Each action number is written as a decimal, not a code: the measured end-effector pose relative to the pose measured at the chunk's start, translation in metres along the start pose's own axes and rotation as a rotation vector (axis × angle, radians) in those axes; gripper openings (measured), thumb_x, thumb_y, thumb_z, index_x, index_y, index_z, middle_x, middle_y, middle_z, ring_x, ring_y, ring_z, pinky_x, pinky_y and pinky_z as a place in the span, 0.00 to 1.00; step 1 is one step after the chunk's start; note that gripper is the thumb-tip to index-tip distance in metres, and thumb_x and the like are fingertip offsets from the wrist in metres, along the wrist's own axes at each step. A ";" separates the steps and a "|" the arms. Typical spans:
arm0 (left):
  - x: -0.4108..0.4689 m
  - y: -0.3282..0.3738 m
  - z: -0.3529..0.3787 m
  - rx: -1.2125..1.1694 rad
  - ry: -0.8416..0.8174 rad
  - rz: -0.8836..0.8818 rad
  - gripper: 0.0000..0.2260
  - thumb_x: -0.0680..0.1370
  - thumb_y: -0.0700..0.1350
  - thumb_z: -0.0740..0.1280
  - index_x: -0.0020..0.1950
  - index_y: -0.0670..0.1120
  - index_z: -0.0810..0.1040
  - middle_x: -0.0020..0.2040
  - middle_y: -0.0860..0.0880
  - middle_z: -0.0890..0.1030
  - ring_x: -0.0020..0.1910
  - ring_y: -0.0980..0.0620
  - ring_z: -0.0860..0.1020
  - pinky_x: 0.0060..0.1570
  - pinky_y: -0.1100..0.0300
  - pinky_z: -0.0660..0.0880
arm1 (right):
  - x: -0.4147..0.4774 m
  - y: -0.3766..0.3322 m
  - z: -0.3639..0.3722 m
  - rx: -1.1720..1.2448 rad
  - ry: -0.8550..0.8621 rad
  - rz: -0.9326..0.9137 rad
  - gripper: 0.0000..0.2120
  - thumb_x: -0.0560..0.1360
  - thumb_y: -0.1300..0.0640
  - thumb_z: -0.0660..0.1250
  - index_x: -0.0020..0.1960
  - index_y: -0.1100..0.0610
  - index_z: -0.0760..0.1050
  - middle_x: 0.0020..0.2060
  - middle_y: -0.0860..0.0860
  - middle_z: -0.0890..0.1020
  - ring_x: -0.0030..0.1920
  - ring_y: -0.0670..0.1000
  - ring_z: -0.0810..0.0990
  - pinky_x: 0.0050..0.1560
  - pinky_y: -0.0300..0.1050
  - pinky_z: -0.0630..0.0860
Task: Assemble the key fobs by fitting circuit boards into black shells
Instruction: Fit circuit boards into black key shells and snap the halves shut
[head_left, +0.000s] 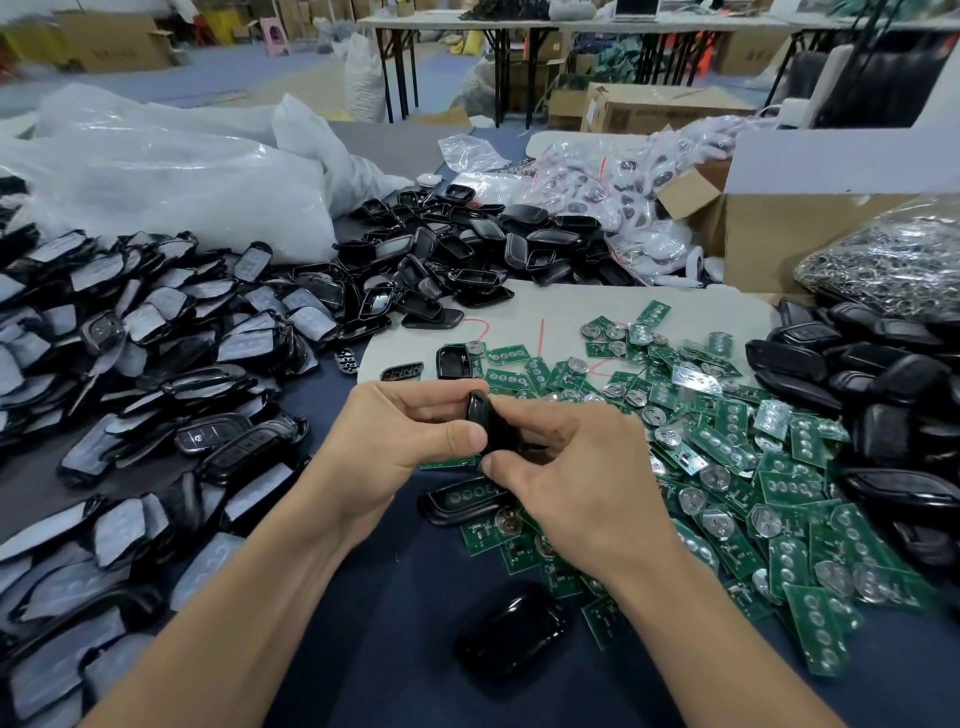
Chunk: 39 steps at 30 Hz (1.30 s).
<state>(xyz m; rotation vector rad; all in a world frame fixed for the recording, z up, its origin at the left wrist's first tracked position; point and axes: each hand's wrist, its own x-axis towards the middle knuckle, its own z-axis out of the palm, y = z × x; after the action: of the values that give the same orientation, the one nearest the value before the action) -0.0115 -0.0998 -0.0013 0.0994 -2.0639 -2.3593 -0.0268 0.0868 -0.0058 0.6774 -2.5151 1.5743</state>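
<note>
Both hands meet above the middle of the table around one black key fob shell (488, 421). My left hand (400, 441) pinches its left side with thumb and fingers. My right hand (566, 467) grips its right side and lower end. Whether a board is inside the held shell is hidden. Green circuit boards (727, 467) with round coin cells lie spread to the right. Just below the hands, an open shell with a board in it (462, 499) lies on the table. A closed glossy black fob (511, 631) rests nearer to me.
Film-covered front shells (130, 364) are heaped on the left. Empty black shells (467, 249) pile at the centre back, and more black shells (893, 395) sit at the right. Beyond lie plastic bags (171, 171), a cardboard box (779, 234) and a bag of metal rings (893, 254).
</note>
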 end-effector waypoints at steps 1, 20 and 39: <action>-0.001 0.000 0.002 0.013 0.008 0.003 0.20 0.62 0.39 0.80 0.55 0.45 0.88 0.50 0.40 0.88 0.50 0.47 0.88 0.48 0.60 0.83 | -0.001 -0.002 0.000 -0.028 0.002 0.006 0.30 0.69 0.55 0.78 0.59 0.26 0.74 0.40 0.23 0.81 0.47 0.33 0.83 0.47 0.21 0.73; 0.002 0.005 0.013 -0.030 0.149 0.120 0.08 0.75 0.36 0.72 0.42 0.45 0.90 0.45 0.39 0.88 0.46 0.43 0.88 0.43 0.57 0.84 | 0.004 -0.004 0.004 0.043 0.122 0.084 0.27 0.68 0.62 0.79 0.53 0.31 0.82 0.39 0.29 0.84 0.41 0.35 0.84 0.42 0.24 0.74; 0.002 -0.002 0.013 -0.039 0.132 0.120 0.08 0.69 0.42 0.76 0.47 0.47 0.90 0.47 0.41 0.88 0.48 0.44 0.88 0.47 0.58 0.84 | 0.010 0.001 0.001 0.289 0.128 0.141 0.18 0.75 0.61 0.76 0.44 0.35 0.86 0.40 0.37 0.87 0.43 0.41 0.87 0.47 0.33 0.81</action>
<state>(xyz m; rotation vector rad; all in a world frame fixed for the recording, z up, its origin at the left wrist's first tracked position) -0.0138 -0.0865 -0.0012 0.1238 -1.9084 -2.2559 -0.0356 0.0834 -0.0036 0.4164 -2.3125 1.9855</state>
